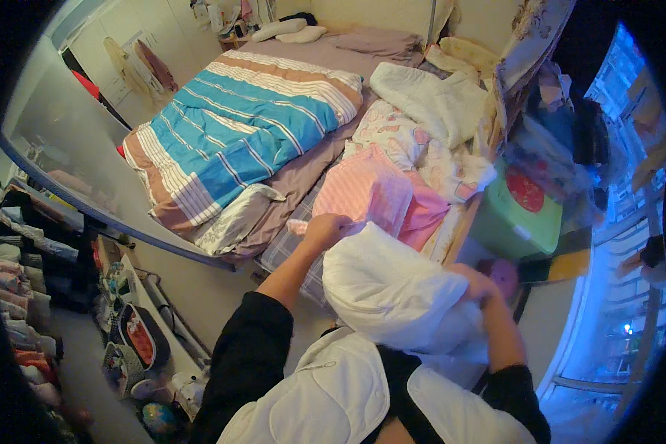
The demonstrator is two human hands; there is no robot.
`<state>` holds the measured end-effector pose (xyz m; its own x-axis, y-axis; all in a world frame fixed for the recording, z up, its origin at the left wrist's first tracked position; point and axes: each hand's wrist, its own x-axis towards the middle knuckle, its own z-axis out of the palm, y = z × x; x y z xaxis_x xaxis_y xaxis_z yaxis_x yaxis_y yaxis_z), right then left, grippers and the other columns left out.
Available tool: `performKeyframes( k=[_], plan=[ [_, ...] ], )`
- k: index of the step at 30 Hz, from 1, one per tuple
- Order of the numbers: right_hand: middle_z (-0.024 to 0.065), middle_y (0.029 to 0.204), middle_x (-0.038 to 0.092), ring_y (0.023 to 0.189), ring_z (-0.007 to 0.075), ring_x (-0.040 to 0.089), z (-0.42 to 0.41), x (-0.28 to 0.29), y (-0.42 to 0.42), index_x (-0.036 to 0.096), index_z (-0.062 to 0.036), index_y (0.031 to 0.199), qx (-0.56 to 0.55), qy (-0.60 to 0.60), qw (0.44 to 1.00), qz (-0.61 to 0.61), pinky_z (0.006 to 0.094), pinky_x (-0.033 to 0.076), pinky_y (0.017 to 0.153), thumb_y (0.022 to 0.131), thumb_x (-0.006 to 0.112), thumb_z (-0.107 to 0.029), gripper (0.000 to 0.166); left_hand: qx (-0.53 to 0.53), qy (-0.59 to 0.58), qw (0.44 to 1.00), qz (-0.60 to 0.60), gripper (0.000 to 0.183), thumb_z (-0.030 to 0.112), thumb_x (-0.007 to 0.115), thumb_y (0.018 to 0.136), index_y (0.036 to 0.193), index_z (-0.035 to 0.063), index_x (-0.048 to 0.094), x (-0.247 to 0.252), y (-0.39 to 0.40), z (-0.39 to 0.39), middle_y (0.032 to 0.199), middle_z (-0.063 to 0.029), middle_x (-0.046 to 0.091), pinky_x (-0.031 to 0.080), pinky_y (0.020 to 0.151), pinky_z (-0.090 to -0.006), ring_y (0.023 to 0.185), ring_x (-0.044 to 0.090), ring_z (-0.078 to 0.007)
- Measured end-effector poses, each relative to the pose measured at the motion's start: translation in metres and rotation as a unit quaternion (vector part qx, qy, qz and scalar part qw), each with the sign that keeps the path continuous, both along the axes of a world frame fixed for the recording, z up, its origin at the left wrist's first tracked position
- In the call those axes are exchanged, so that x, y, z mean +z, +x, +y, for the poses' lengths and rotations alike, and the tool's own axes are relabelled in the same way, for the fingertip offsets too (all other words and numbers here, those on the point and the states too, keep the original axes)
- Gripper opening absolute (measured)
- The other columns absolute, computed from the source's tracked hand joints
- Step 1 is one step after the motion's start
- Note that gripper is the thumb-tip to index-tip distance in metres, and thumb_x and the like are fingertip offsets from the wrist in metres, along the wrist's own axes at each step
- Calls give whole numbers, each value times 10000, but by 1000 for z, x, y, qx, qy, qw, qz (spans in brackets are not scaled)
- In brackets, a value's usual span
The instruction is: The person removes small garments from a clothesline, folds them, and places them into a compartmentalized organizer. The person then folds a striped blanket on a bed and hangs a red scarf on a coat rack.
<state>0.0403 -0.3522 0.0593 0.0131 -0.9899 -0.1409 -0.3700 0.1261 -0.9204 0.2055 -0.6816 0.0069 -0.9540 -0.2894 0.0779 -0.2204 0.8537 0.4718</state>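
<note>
A bulky white padded cloth (388,283) hangs bunched up between my hands, just in front of my body. My left hand (328,228) is closed on its upper left edge, beside a pink striped cloth (361,183) on the bed. At the cloth's right side, my right hand (473,284) grips its edge; the fingers are blurred and partly hidden in the folds. Beyond the pink striped cloth lie a plain pink cloth (426,211), a white blanket with a pink pattern (388,130) and a cream fluffy blanket (433,100).
A blue, white and brown striped quilt (238,127) covers the bed's left part. Right of the bed stands a green plastic bin (516,222), near a blue-lit window. Shelves of folded clothes (28,311) and a basket (144,338) are at the left.
</note>
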Motion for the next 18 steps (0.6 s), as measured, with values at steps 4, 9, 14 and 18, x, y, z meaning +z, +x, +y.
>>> performKeyframes(
  k=[4, 9, 14, 18],
  plan=[
    [69, 1002, 590, 944, 181, 526, 15, 4, 15, 569, -54, 1024, -9, 5, 999, -45, 332, 404, 849, 529, 749, -104, 529, 161, 167, 968, 91, 341, 349, 562, 796, 892, 27, 621, 19, -13, -1, 707, -144, 607, 433, 563, -335, 623, 588, -258],
    [52, 980, 604, 923, 170, 534, -8, 16, 24, 568, -48, 1026, -29, -39, 997, -63, 333, 412, 843, 545, 740, -73, 512, 110, 171, 972, 122, 326, 323, 559, 811, 903, 17, 623, 57, -19, 0, 690, -106, 598, 418, 560, -295, 599, 544, -180],
    [40, 969, 610, 886, 153, 554, -47, -18, 4, 564, -43, 1041, -96, -81, 991, -50, 329, 433, 816, 566, 700, -8, 496, 20, 245, 966, 74, 307, 292, 541, 829, 944, 19, 624, 91, -14, 1, 796, -94, 636, 444, 651, -273, 707, 582, -140],
    [57, 970, 612, 865, 175, 572, -47, -32, -8, 549, -27, 1078, -218, -89, 954, -184, 330, 445, 817, 530, 699, -9, 568, 2, 227, 970, 87, 287, 266, 551, 829, 960, 21, 623, 119, 4, -7, 805, -61, 636, 432, 652, -239, 713, 555, -105]
  ],
)
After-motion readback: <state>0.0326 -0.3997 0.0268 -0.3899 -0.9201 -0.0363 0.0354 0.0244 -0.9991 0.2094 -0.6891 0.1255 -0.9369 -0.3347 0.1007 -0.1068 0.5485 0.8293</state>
